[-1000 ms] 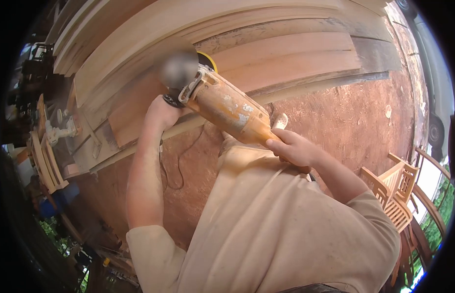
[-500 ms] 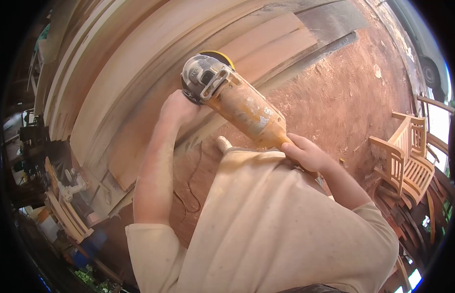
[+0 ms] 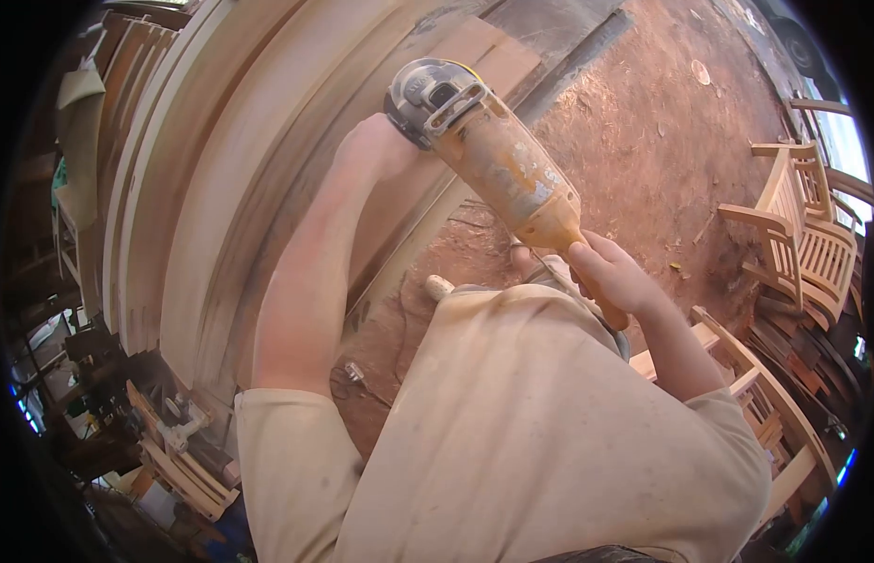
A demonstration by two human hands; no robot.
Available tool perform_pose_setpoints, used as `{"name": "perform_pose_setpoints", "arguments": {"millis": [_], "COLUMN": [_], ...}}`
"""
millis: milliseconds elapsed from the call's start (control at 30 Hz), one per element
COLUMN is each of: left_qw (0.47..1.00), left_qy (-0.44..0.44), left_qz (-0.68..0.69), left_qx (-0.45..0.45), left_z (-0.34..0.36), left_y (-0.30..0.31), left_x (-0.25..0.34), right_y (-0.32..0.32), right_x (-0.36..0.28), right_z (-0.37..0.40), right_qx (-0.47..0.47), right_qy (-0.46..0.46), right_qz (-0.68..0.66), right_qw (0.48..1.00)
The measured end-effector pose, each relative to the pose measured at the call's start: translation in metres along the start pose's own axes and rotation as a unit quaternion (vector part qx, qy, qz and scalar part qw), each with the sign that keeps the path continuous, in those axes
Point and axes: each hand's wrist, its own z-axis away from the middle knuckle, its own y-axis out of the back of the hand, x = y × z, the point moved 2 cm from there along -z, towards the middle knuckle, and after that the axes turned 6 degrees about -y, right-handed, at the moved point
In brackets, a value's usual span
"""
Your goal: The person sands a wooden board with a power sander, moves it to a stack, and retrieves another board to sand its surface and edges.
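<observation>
A worn orange angle grinder (image 3: 505,171) slants across the middle of the view, its scuffed grey head (image 3: 431,92) at the upper left end. My right hand (image 3: 610,272) is wrapped around its rear handle, close to my shirt front. At the head's left side, my left hand (image 3: 384,146) is closed against the tool, its fingers mostly hidden from above. The grinder head overlaps long wooden boards (image 3: 268,122) covered in dust. A thin yellow rim shows at the head's far edge; the disc's underside is hidden.
Slatted wooden chairs (image 3: 801,235) stand on the reddish dirt ground (image 3: 634,141) at the right. Another wooden frame (image 3: 766,394) lies behind my right elbow. At the lower left are clamps and wood pieces (image 3: 179,450). A loose cord end (image 3: 353,372) is on the ground.
The grinder and both hands have shifted up and right in view. My view has turned, bringing the wooden frame at lower right into sight. Both hands keep their hold.
</observation>
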Motion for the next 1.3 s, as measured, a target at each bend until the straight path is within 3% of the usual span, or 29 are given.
{"name": "perform_pose_setpoints", "arguments": {"millis": [167,333,467,533,733,1000,1300], "left_qw": [0.992,0.983,0.983,0.979,0.990,0.991,0.994], "left_qy": [-0.047,-0.114,-0.108,-0.158,-0.094,-0.023,0.045], "left_qz": [-0.094,-0.129,-0.137,-0.126,-0.094,-0.018,0.098], "left_qx": [-0.067,-0.063,-0.057,-0.018,0.048,0.132,0.025], "left_z": [-0.048,-0.074,-0.107,-0.111,-0.119,-0.066,0.043], "left_y": [0.013,0.024,0.018,0.020,0.025,0.011,-0.014], "left_x": [0.033,0.066,0.072,0.083,0.108,0.119,0.049], "right_y": [0.018,0.028,0.037,0.040,0.053,0.075,0.049], "right_x": [0.002,-0.004,-0.005,-0.007,-0.009,0.016,0.041], "right_z": [0.000,0.003,-0.003,0.000,-0.003,0.006,0.017], "right_qx": [0.042,0.077,0.097,0.105,0.123,0.093,0.022], "right_qy": [0.008,0.009,-0.001,0.002,0.000,-0.002,-0.023], "right_qz": [-0.036,-0.075,-0.085,-0.089,-0.118,-0.108,-0.050], "right_qw": [0.998,0.994,0.992,0.991,0.985,0.990,0.998]}}
